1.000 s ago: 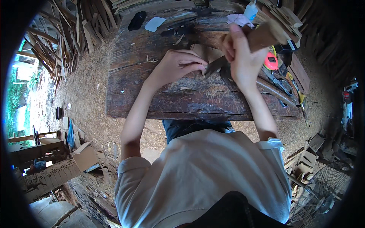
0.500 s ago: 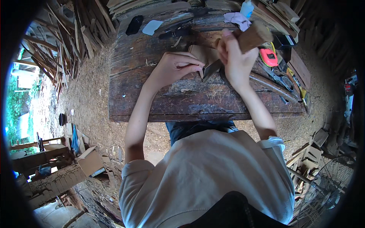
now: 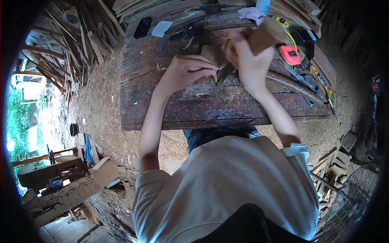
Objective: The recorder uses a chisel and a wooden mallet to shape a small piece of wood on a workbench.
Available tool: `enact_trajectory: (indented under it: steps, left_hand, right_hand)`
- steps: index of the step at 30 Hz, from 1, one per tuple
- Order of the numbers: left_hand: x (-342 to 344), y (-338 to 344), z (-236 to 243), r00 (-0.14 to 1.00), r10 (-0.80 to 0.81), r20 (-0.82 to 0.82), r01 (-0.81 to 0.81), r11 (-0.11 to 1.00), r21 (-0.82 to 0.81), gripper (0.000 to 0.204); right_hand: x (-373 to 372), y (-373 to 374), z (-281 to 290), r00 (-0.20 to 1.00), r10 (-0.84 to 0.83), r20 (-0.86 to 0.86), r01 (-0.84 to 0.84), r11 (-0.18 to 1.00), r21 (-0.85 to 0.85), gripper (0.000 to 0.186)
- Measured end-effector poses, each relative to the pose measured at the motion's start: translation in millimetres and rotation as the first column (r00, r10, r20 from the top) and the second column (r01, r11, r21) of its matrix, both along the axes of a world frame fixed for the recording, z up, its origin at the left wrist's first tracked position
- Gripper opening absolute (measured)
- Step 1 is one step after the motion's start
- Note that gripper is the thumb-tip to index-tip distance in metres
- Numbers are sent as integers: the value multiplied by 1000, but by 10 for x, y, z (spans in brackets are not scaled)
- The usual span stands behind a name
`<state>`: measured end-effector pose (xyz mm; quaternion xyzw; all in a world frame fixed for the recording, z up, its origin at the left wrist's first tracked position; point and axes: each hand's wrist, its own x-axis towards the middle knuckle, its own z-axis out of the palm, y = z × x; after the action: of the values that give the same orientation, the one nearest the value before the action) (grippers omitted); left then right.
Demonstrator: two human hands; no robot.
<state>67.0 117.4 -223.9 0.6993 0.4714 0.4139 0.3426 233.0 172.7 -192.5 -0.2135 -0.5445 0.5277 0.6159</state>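
Observation:
My left hand (image 3: 193,73) has its thumb and fingers pinched at the near corner of a small brown wooden piece (image 3: 211,54) on the workbench (image 3: 182,109). Its dark near face is partly hidden by the fingers. Beside it, to the right, my right hand (image 3: 253,67) is closed around a thick, blunt-ended wooden block (image 3: 267,34) raised above the bench. Both hand and block are smeared by motion, so the block's kind is unclear.
At the bench's right lie a red tape measure (image 3: 289,55), scissors (image 3: 310,83) and a long rod (image 3: 298,87). A dark flat object (image 3: 143,27), a white piece (image 3: 162,28) and a pink cloth (image 3: 252,14) lie toward the back. Stacked timber (image 3: 91,40) stands at left.
The right hand and wooden block have shifted slightly and blurred. My left hand keeps its pinch on the wooden piece. The whole view has moved a little, with the bench shifted right.

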Motion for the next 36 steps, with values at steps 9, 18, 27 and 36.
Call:
enact_trajectory:
  steps: [9,18,27,36]
  left_hand:
    - [-39,9,-44,999,8,-37,-6,999,51,14]
    - [16,-11,-13,989,34,-141,-7,982,186,13]
    - [17,-35,19,994,30,-109,-18,993,113,13]
    - [16,-31,23,995,9,-100,2,994,108,15]
  right_hand:
    - [31,-17,238,992,49,-117,-38,995,94,27]
    - [16,-54,249,999,26,38,-31,989,142,21]
    - [-6,15,209,999,49,17,-52,950,307,16]
    - [-25,14,256,999,43,-4,-42,982,184,19]
